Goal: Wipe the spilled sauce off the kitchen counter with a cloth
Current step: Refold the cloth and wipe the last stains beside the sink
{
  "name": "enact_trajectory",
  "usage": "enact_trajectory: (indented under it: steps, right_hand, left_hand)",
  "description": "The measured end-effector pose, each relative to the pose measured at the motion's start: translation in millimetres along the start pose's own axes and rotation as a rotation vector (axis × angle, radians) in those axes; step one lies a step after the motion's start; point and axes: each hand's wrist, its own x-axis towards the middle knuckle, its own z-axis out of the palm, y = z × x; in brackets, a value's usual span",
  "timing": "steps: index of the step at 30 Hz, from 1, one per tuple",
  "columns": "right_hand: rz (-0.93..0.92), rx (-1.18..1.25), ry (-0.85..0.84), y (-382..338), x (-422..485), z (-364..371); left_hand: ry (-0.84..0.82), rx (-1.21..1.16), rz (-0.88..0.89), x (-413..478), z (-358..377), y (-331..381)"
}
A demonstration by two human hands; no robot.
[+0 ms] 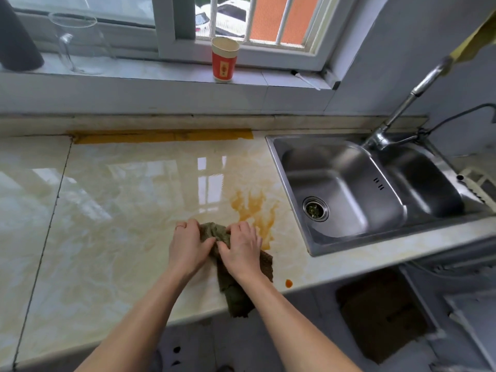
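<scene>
Left hand (188,248) and right hand (241,251) both gripped the cloth (236,294) at the surface's (120,210) front edge, just beside the sauce (255,210). Soft, limp and light, it seemed best bunched mid-fold.

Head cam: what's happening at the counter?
A person holds a bunched dark green cloth on the counter, with left hand and right hand both gripping it. The cloth's tail hangs over the front edge. An orange sauce smear lies just beyond the right hand, beside the sink. A separate drop sits near the front edge, so there is sauce left to wipe.
</scene>
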Motion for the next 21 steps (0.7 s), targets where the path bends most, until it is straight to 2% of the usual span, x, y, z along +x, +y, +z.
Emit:
enact_trajectory:
  steps: [2, 6, 8, 10, 12, 15, 16, 18, 19, 21]
  right_hand:
    - [0.067, 0.123, -0.078, -3.5, 7.5, -6.5]
    - [0.157, 0.624, -0.008, -15.0, 27.3, -43.4]
    - [0.137, 0.804, -0.01, -19.6, 38.7, -69.8]
    - [0.063, 0.925, -0.043, -24.2, 49.5, -93.3]
    - [-0.001, 0.974, -0.063, -26.5, 55.0, -108.9]
    - [0.031, 0.948, -0.098, -9.5, 49.9, -110.0]
    - [0.067, 0.877, -0.097, 2.7, 46.5, -105.0]
    - [0.136, 0.567, -0.092, 28.8, 40.0, -90.6]
    - [0.171, 0.394, -0.081, 40.0, 37.3, -82.4]
    - [0.167, 0.228, 0.006, 49.8, 33.2, -68.3]
  left_hand:
    - [0.005, -0.175, -0.061, 3.4, -0.3, 10.7]
    - [0.05, -0.605, -0.105, 13.2, -30.5, 37.2]
    - [-0.011, -0.883, -0.068, 17.5, -60.9, 51.2]
    - [-0.071, -0.962, 0.017, 18.5, -89.9, 58.7]
    - [-0.104, -0.898, 0.16, 12.3, -108.3, 61.9]
    - [-0.177, -0.634, 0.338, -6.4, -106.0, 58.1]
    - [-0.233, -0.528, 0.364, -13.2, -99.7, 53.7]
    - [-0.373, -0.382, 0.373, -24.9, -86.5, 37.4]
    - [-0.383, -0.356, 0.349, -27.2, -79.9, 26.2]
    - [-0.225, -0.341, 0.251, -24.6, -70.8, 4.9]
